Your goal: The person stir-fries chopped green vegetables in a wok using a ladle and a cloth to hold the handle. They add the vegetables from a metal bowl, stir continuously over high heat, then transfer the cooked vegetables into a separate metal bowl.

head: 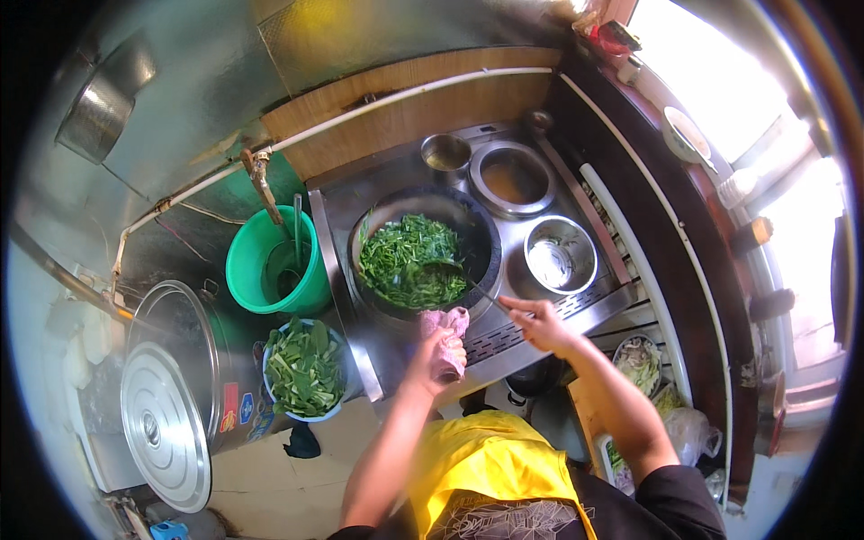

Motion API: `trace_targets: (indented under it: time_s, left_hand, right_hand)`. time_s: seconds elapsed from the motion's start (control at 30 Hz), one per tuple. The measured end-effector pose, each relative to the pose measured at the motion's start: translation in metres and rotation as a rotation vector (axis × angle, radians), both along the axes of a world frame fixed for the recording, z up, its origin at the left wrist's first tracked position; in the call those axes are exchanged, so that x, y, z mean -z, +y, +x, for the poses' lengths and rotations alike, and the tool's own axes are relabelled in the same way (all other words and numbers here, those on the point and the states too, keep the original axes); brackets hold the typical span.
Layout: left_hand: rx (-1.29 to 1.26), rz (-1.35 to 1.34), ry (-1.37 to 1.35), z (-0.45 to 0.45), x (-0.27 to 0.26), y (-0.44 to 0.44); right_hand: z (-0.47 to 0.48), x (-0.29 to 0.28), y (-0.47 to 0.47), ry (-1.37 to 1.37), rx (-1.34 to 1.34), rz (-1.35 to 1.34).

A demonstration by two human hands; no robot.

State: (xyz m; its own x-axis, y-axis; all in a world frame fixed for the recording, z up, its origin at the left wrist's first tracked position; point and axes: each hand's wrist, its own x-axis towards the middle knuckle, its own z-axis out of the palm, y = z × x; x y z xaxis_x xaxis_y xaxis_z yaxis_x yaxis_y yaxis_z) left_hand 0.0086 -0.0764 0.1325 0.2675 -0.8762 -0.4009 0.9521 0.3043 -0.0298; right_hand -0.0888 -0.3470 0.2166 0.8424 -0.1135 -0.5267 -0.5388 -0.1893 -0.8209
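Observation:
Chopped leafy greens (pixel 408 250) fill much of a large dark wok (pixel 482 236) set in the steel stove. My left hand (pixel 439 361) grips a pink cloth (pixel 445 327) wrapped round what looks like the wok's handle, at the near rim. In my right hand (pixel 543 327) is the handle of a metal ladle (pixel 442 273), whose bowl lies among the greens. Right of the wok stands a steel bowl (pixel 588 260) with scraps of green inside. Behind it are a round pot (pixel 479 172) of brownish liquid and a smaller metal pot (pixel 432 145).
Left of the stove stand a green plastic bucket (pixel 236 260) under a tap (pixel 260 179) and a basin of leafy greens (pixel 307 371). Farther left, a metal lid (pixel 162 432) leans by a tall steel pot (pixel 233 368). Cut cabbage (pixel 638 361) sits in a bowl at lower right.

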Motion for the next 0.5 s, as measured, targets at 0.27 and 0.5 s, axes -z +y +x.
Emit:
trace_targets:
  time_s: [0.27,0.5]
  left_hand:
    - [0.039,0.129,-0.032,-0.031,-0.010,0.020]
    - [0.145,0.014,-0.022,-0.066,0.000,0.068]
  right_hand:
    - [0.037,0.015,0.007,-0.175,-0.252,-0.465]
    - [-0.006,-0.031,-0.031,-0.377,-0.376,-0.395]
